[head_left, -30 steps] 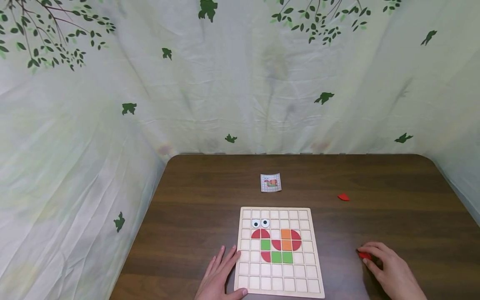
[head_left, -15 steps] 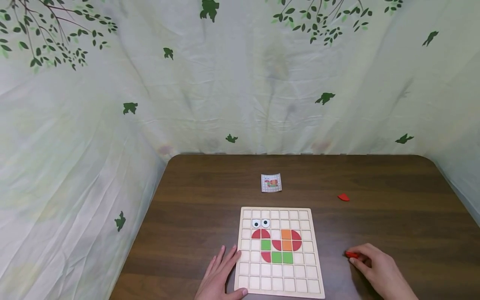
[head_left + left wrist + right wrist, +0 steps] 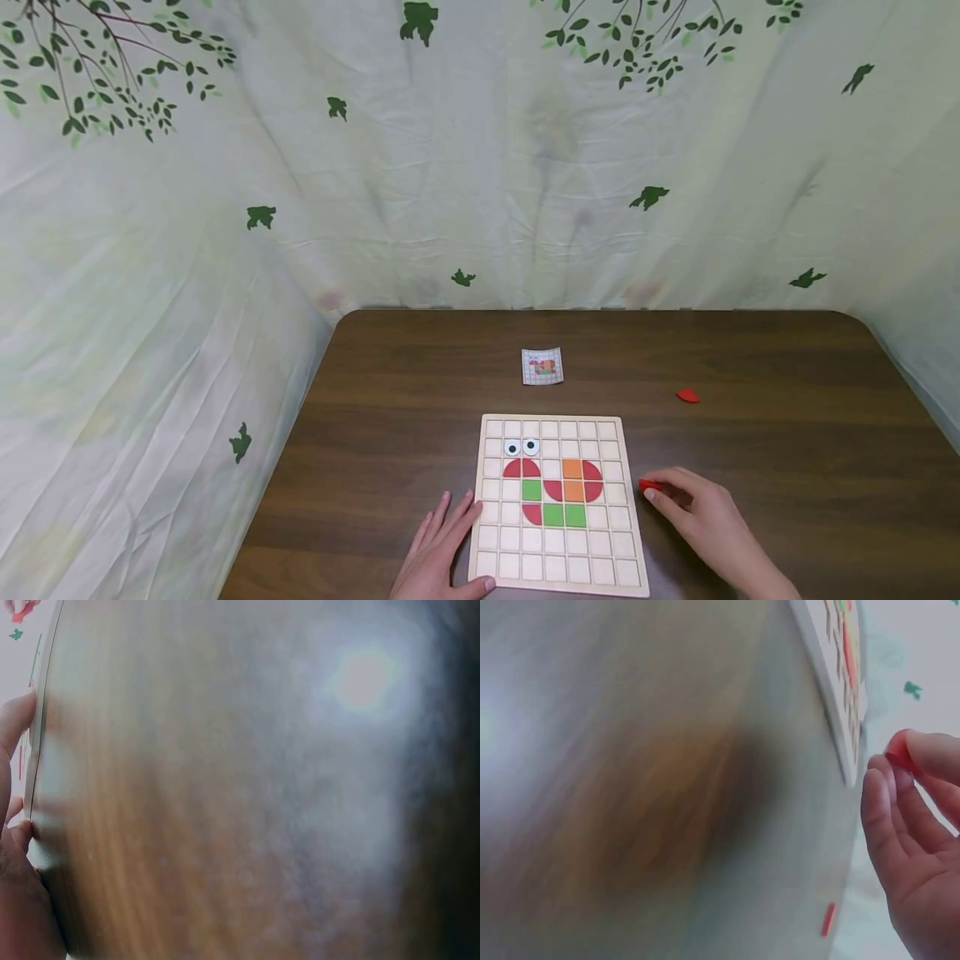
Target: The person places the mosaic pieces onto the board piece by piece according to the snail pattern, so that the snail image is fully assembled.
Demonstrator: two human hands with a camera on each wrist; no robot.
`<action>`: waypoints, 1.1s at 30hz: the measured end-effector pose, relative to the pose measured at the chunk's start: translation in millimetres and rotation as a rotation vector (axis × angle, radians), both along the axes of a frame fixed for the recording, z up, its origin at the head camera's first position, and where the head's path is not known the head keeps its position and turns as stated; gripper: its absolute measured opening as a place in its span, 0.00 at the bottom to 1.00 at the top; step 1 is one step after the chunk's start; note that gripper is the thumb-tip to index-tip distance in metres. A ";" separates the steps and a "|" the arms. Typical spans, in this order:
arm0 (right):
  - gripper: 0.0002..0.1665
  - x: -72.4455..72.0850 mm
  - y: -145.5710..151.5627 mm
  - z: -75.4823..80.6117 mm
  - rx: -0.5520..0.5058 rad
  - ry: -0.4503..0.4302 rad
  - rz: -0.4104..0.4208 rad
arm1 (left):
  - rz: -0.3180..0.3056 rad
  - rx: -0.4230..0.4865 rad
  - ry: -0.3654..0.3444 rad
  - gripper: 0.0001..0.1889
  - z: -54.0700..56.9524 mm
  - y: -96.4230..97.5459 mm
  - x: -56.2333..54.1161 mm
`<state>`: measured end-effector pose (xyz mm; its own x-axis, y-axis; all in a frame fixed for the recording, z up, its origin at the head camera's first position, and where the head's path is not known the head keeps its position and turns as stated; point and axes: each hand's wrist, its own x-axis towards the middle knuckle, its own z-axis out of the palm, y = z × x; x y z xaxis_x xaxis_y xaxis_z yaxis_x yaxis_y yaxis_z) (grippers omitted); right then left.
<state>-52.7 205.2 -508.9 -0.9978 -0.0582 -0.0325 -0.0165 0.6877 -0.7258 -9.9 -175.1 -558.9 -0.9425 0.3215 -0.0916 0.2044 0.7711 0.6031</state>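
Note:
A wooden grid board [image 3: 508, 540] lies on the table, its cells partly filled with red quarter-round, green square and orange square pieces plus two round eye pieces [image 3: 521, 447]. Fingers spread, my left hand [image 3: 437, 554] rests along the board's left edge, the thumb at its near left corner. Just beyond the board's right edge, my right hand [image 3: 697, 512] pinches a small red piece [image 3: 649, 484] between thumb and fingers. In the right wrist view that red piece [image 3: 900, 750] is mostly covered by the fingers. The left wrist view catches only part of the left hand [image 3: 19, 772].
A small picture card [image 3: 542, 367] with a coloured grid design lies behind the board. One loose red quarter-round piece [image 3: 687, 395] sits on the dark wooden table [image 3: 787, 400], to the right and back. A leaf-printed cloth [image 3: 480, 167] hangs behind the table.
My right hand has moved left and slightly away from me with the red piece, from the open table to beside the board's right edge. The left hand and the board stay put.

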 end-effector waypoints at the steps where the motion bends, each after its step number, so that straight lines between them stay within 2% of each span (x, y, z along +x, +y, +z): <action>1: 0.13 -1.8 -4.2 0.9 -0.015 -0.012 0.000 | 0.000 -0.002 0.005 0.46 -0.6 -0.2 0.0; 4: 0.17 -7.0 -17.5 2.2 -0.041 -0.025 0.006 | 0.002 -0.006 0.002 0.46 -0.9 -0.5 0.0; 11: 0.20 -17.2 -42.6 0.2 -0.114 0.033 0.069 | 0.006 -0.001 -0.030 0.47 0.4 0.2 -0.2; 17: 0.18 -26.5 -56.7 0.6 -0.178 -0.012 0.117 | 0.010 0.005 -0.042 0.47 1.6 0.8 -0.6; 24: 0.10 -40.6 -67.6 -0.9 -0.178 -0.042 0.160 | 0.013 -0.007 -0.033 0.47 1.4 1.5 -0.3; 33: 0.08 -56.8 -77.7 0.8 -0.122 -0.051 0.196 | 0.019 0.005 -0.038 0.47 0.0 2.0 -0.3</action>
<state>-109.5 127.6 -508.1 -0.9642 -0.2575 -0.0631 -0.1026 0.5817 -0.8069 -10.2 -173.1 -558.9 -0.9442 0.3043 -0.1260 0.1668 0.7716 0.6138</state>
